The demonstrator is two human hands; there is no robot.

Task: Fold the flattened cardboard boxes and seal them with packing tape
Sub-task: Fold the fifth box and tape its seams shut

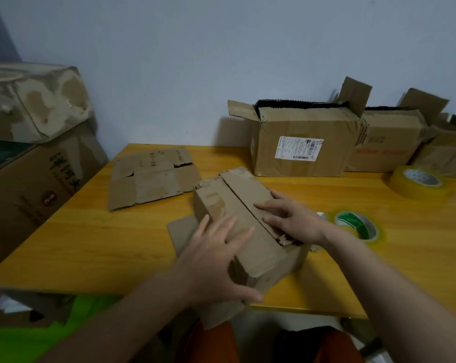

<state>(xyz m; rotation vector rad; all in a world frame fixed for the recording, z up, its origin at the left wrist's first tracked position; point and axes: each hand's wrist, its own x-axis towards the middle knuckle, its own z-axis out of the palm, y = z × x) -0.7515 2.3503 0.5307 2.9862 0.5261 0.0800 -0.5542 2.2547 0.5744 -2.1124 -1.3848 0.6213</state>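
Note:
A small worn cardboard box (pixel 237 205) stands folded up in the middle of the yellow wooden table (pixel 90 244), its top flaps closed along a centre seam. My left hand (pixel 219 255) lies flat on the near-left flap, fingers spread, thumb down the near end. My right hand (pixel 287 218) presses with straight fingers on the right flap. A flattened box (pixel 153 179) lies on the table behind to the left. A roll of clear tape with a green core (pixel 358 226) lies just right of my right hand. A bigger yellowish tape roll (pixel 418 182) sits at the far right.
Open cardboard boxes (pixel 305 145) filled with flat cardboard stand along the wall at the back right. Large stacked boxes (pixel 32 153) stand left of the table. A loose cardboard piece (pixel 179 231) lies under the small box. The table's front edge is just below my hands.

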